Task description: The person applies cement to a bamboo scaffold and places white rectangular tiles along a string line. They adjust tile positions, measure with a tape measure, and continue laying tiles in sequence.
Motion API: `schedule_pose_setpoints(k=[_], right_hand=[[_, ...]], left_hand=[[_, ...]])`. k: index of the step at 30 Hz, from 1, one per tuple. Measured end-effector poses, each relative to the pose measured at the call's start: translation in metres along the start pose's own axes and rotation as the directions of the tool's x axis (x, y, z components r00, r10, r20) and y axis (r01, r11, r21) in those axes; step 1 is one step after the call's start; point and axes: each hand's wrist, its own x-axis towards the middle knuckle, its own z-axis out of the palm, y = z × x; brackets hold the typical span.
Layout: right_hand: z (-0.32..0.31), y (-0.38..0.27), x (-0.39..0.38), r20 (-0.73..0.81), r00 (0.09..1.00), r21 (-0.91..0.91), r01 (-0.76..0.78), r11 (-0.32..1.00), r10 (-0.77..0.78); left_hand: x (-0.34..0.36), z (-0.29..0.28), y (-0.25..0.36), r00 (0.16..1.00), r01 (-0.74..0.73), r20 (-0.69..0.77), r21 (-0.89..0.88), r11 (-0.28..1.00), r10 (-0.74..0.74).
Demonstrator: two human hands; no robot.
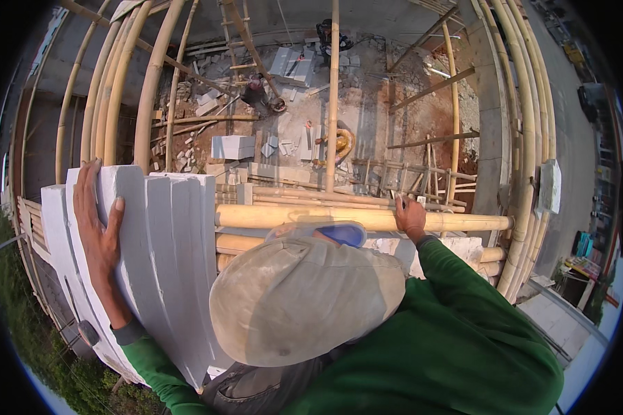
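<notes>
My left hand [102, 232] lies spread over a stack of white lightweight blocks [176, 235] standing on edge at my left. Its fingers reach up to the blocks' top edges. My right hand [412, 218] is at a thick bamboo pole [471, 222] that runs crosswise in front of me. Those fingers are curled, and a small dark thing shows at their tips, too small to name. A beige cloth cap [304, 304] fills the lower middle and hides what lies below it. Just beyond the cap shows a blue rounded thing [346, 233].
Upright bamboo poles [332, 97] surround me. Far below, people [340, 143] work among rubble and white blocks [232, 146]. A wooden ladder [237, 41] leans at the back. A concrete wall [493, 117] and a road [567, 152] lie to the right, greenery [31, 304] at lower left.
</notes>
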Motion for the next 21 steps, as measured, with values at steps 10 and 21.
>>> schedule_pose_setpoints(k=[10, 21], right_hand=[[-0.009, -0.009, 0.011, 0.049, 0.998, -0.002, -0.041, 0.999, 0.041], [-0.007, -0.006, 0.007, -0.007, 1.000, 0.049, 0.014, 0.999, -0.014]], left_hand=[[0.002, 0.001, 0.003, 1.000, 0.019, -0.022, -0.020, 1.000, -0.019], [0.004, -0.003, 0.010, 0.999, 0.012, -0.032, -0.027, 1.000, -0.013]])
